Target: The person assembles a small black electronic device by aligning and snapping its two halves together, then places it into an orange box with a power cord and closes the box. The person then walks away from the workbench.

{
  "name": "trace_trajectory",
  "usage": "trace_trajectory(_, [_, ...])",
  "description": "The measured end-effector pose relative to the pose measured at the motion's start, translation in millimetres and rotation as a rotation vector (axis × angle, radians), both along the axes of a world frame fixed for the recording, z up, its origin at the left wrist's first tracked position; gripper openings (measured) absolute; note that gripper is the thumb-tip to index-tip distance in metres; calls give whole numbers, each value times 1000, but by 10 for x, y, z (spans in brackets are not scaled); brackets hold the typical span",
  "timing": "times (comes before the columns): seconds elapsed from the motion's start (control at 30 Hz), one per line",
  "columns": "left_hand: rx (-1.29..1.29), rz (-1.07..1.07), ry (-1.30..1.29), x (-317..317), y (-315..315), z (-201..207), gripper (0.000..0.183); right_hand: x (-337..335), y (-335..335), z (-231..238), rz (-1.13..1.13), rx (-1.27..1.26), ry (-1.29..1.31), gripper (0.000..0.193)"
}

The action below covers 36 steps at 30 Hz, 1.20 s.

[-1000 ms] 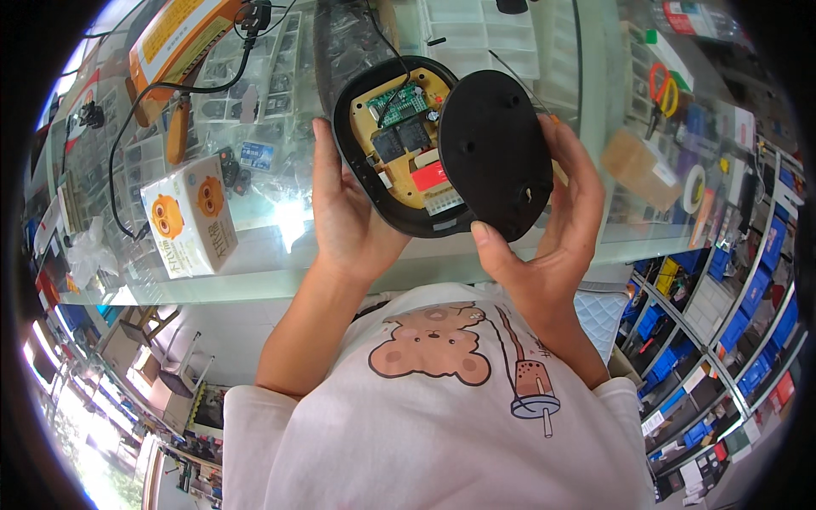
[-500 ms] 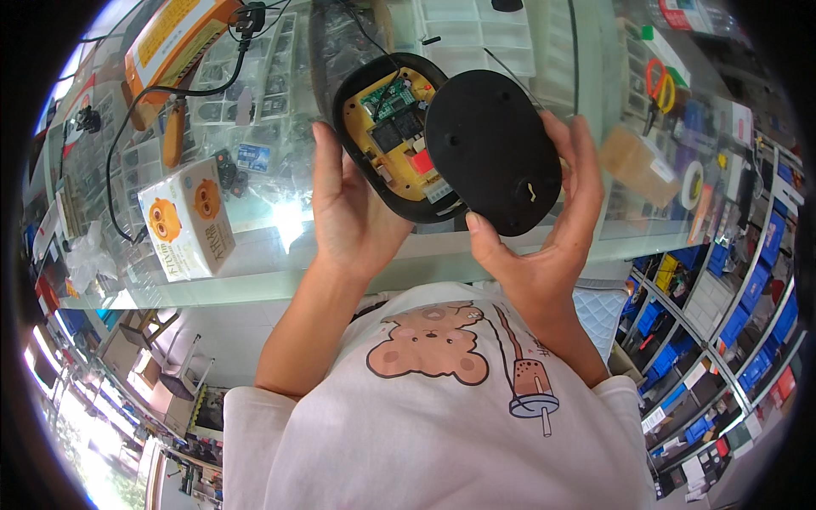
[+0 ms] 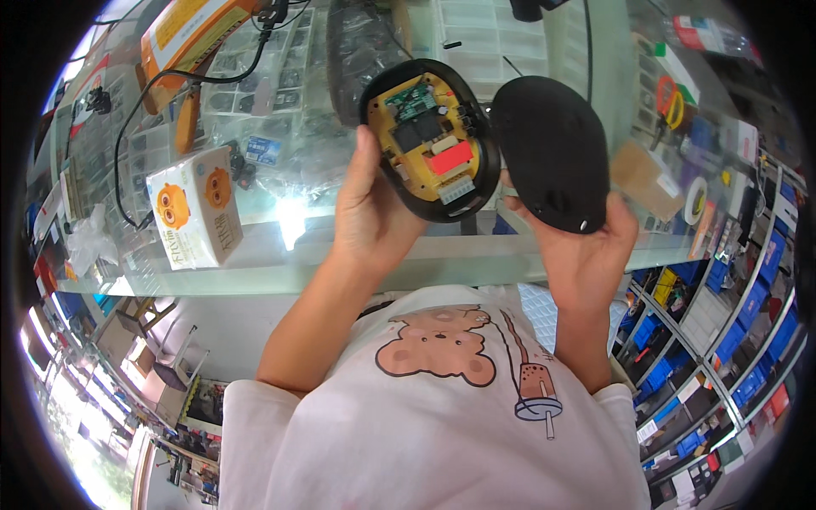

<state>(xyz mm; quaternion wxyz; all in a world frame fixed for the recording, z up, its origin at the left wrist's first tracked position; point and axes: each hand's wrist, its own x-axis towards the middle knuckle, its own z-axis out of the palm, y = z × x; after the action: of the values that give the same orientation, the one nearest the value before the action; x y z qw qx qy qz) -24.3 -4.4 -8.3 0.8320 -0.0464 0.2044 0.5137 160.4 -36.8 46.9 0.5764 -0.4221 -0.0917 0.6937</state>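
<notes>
An oval black housing (image 3: 487,166) rests in my left hand (image 3: 374,208), thumb along its left edge. Its open side faces me and bares a yellow circuit board (image 3: 414,167). On the board sit a small green board (image 3: 411,102), dark blocks, a red part (image 3: 451,158) and a pale terminal strip (image 3: 456,189). My right hand (image 3: 586,255) grips a matching black oval cover (image 3: 552,149) at its lower end, beside the housing. Most right fingers are hidden behind the cover. Both parts are held over the glass-topped table (image 3: 297,279).
To the left stand a white box with orange cartoon faces (image 3: 195,208), an orange carton (image 3: 191,34) and a black power cable (image 3: 119,161). Scissors (image 3: 667,106), a tape roll (image 3: 695,197) and a brown packet (image 3: 646,174) lie right. Compartment trays (image 3: 497,34) lie farther back.
The cover has moved right, off the housing it partly overlapped, and tilted. More of the circuit board shows, including the red part and terminal strip. My left hand has shifted slightly right with the housing.
</notes>
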Motion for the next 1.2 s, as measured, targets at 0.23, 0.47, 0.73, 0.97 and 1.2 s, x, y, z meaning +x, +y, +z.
trace_trajectory(0.23, [-34,18,8,-8,3,-6,65,-2,37,-19,59,26,-278,39])
trace_trajectory(0.47, [-30,10,-24,-12,1,-26,61,-126,86,41,0,-48,-254,34])
trace_trajectory(0.73, [-30,0,-54,-6,13,-17,60,-113,102,45,22,-110,-73,35])
trace_trajectory(0.97, [-38,5,-27,13,18,-9,62,-145,96,77,-30,-45,-178,38])
trace_trajectory(1.2, [40,-97,13,140,-18,31,61,-257,51,5,61,401,-936,41])
